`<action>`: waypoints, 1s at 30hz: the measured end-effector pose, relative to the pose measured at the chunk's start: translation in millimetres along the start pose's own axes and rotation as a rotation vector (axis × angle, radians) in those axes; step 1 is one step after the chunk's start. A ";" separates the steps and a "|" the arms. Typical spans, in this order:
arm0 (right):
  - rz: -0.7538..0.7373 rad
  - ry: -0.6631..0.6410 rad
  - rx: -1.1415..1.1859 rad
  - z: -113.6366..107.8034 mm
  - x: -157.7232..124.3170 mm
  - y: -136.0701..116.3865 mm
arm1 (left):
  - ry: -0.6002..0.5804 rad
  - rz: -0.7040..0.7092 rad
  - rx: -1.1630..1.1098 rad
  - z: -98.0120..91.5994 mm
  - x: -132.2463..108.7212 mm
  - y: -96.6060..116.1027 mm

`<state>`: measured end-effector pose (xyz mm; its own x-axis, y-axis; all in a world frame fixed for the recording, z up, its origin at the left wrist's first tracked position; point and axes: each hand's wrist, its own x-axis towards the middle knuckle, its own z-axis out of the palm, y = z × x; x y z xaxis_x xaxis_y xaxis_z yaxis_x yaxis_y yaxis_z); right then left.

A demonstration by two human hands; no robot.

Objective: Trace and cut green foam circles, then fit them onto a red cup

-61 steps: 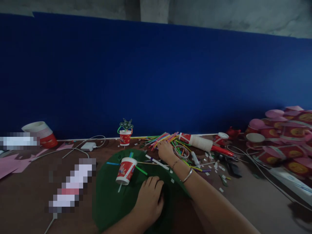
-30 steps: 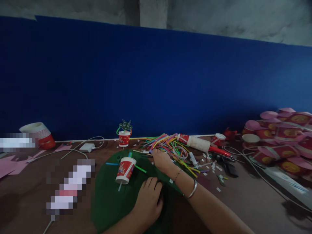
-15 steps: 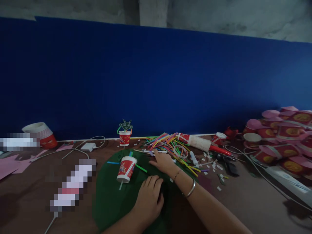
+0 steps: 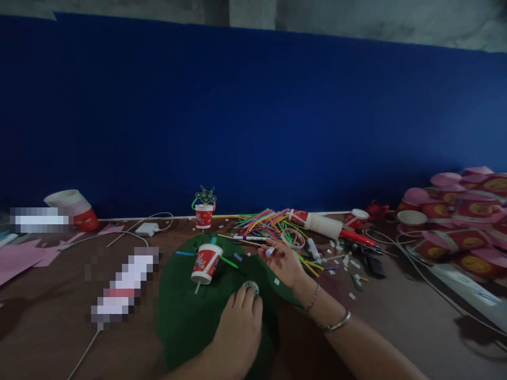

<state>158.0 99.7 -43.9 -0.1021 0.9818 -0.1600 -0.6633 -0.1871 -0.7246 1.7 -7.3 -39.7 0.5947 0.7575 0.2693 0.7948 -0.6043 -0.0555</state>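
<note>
My left hand [image 4: 237, 330] rests palm-down on a dark green sheet [image 4: 182, 316], fingers close together, with a small round white roll [image 4: 251, 287] at its fingertips. My right hand [image 4: 282, 262] is lifted palm-up just above the sheet, pinching a tiny white piece [image 4: 269, 252] between thumb and fingers. A red paper cup [image 4: 205, 264] with a straw through it lies tilted on the sheet to the left of that hand. A heap of coloured straws [image 4: 269, 221] and a white marker [image 4: 247, 238] lie just beyond.
A small cup with a green figure on top [image 4: 204, 208] stands by the blue wall. A sleeve of stacked cups [image 4: 320, 223], scissors [image 4: 366, 258] and paper scraps lie to the right; piled pink-lidded cups [image 4: 455, 216] far right. Cables and a white charger [image 4: 147, 229] at left.
My right hand left the straw pile, drew back toward me and turned palm-up with a small white piece in its fingers. A white roll now shows at my left fingertips.
</note>
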 end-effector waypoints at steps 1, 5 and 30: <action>0.056 -0.028 0.035 0.3 -4.9 2.7 | 0.009 0.001 0.021 4.7 -3.8 1.0; -0.015 -0.180 -0.196 2.8 -21.2 14.9 | 0.081 0.000 0.073 19.9 -16.3 2.1; -0.056 -0.646 -0.917 -3.0 -46.0 14.1 | 0.208 -0.058 -0.797 -8.4 -12.1 -20.7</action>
<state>155.5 51.8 -48.8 -0.6308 0.7725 0.0731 0.0900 0.1664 -0.9819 -23.0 -6.0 -33.7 0.4591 0.7788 0.4273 0.4531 -0.6191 0.6414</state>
